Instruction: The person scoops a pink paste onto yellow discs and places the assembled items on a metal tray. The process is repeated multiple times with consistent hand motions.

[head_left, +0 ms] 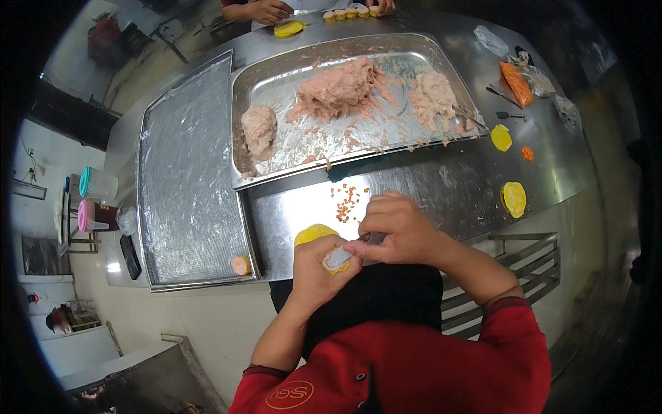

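Note:
My left hand (314,272) is closed around a yellow-wrapped dumpling (336,271), of which only a little wrapper edge shows. In my right hand (401,228) is a small spatula (339,258); its pale, flat blade lies over the dumpling's top, and most of its handle is hidden by the fingers. Just beyond my left hand, a stack of round yellow wrappers (315,233) lies on the steel table. Orange diced bits, probably carrot (347,202), are scattered near my right hand. One shaped dumpling (241,265) stands at the near right corner of the flat tray.
A deep metal pan (276,170) holds pink minced meat (339,86) in several mounds. The flat tray (193,186) lies to its left. Yellow wrappers (514,199), an orange bag (516,85) and small tools (510,115) lie right. Across the table, another person's hands (269,12) are near dumplings (350,13).

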Demonstrator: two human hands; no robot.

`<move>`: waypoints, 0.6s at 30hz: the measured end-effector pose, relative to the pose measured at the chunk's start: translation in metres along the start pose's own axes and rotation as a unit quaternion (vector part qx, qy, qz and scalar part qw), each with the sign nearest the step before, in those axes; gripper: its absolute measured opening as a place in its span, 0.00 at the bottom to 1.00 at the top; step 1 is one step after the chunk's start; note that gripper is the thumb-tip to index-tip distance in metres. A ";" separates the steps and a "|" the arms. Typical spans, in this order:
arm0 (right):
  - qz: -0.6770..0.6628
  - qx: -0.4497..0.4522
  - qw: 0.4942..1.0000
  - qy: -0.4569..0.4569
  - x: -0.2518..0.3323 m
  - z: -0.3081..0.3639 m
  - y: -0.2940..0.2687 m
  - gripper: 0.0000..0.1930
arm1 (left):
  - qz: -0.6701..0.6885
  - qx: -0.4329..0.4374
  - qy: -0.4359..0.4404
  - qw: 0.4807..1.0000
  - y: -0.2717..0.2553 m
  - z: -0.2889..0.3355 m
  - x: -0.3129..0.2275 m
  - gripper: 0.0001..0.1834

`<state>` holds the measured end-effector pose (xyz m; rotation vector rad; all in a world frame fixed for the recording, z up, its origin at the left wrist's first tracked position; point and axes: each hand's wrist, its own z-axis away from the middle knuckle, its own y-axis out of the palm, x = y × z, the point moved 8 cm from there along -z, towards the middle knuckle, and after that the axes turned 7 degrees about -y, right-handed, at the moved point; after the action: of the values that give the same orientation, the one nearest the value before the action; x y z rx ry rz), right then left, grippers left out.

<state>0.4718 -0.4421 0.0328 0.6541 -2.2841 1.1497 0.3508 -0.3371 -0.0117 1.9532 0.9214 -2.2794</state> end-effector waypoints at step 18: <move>-0.024 -0.005 0.998 0.061 -0.014 0.014 -0.010 0.17 | 0.016 -0.017 0.077 0.997 -0.002 -0.002 -0.016 0.20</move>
<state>0.4856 -0.4567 0.0227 0.6138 -2.1596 1.1240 0.3555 -0.3409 0.0035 2.1374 0.9259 -2.1070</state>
